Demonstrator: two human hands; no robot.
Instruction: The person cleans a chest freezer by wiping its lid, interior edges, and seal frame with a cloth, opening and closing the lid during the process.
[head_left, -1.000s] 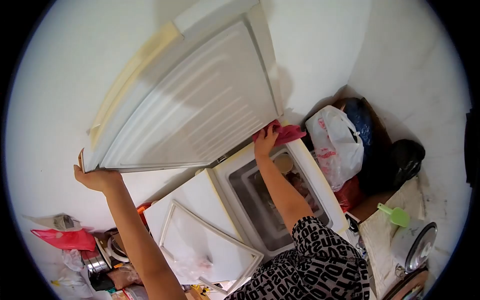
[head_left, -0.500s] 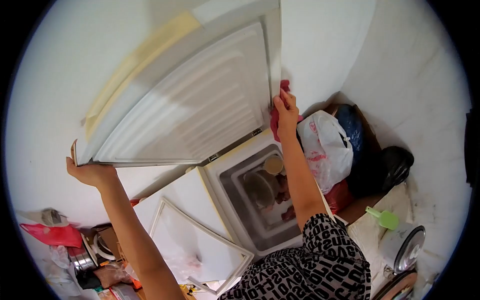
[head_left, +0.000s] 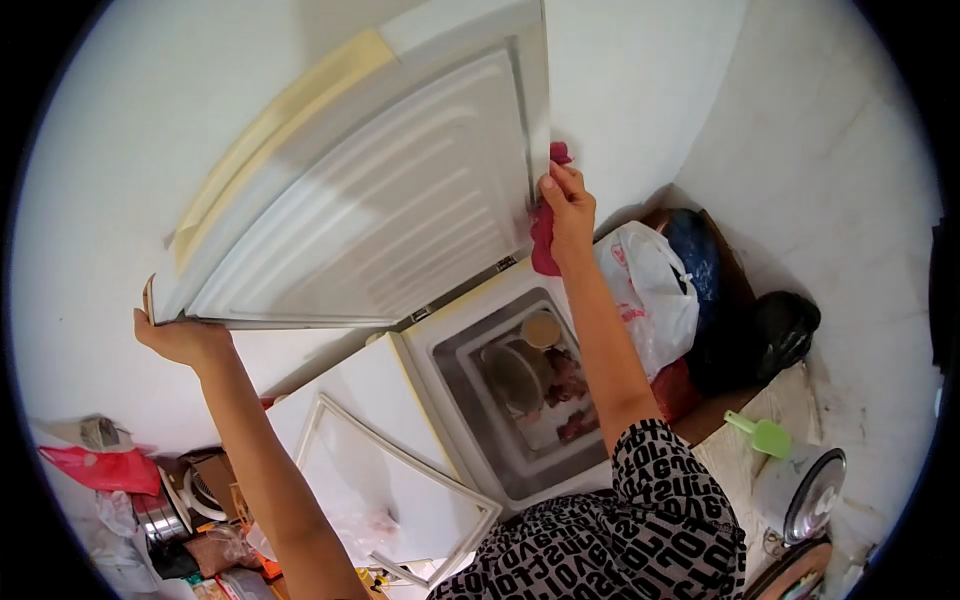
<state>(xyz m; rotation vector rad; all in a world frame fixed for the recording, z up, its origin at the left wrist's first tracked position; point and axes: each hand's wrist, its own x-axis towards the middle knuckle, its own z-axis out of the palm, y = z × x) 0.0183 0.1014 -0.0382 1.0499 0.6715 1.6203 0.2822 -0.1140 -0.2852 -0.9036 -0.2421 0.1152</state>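
Observation:
The raised white chest freezer lid point(head_left: 370, 200) stands tilted up over the freezer, its ribbed inner side facing me. My left hand point(head_left: 185, 340) is closed around its lower left corner. At the right edge of the lid, my right hand point(head_left: 572, 212) is closed on a dark red cloth point(head_left: 543, 240), which shows above and below the fingers against that edge. Below lies the freezer compartment point(head_left: 455, 400), holding a round tub point(head_left: 542, 329), a larger bowl-like container point(head_left: 517, 376) and dark red pieces point(head_left: 568, 380) that I cannot identify.
A loose pale gasket frame point(head_left: 400, 447) lies on the other white lid point(head_left: 350, 400). To the right are a white plastic bag point(head_left: 655, 295), a black bag point(head_left: 780, 335), a green scoop point(head_left: 762, 434) and a lidded pot point(head_left: 800, 495). Household clutter with a red bag point(head_left: 105, 468) fills the lower left.
My right hand and the red cloth have shifted slightly up along the lid's edge. The view has moved a little, and my left hand keeps its hold on the corner.

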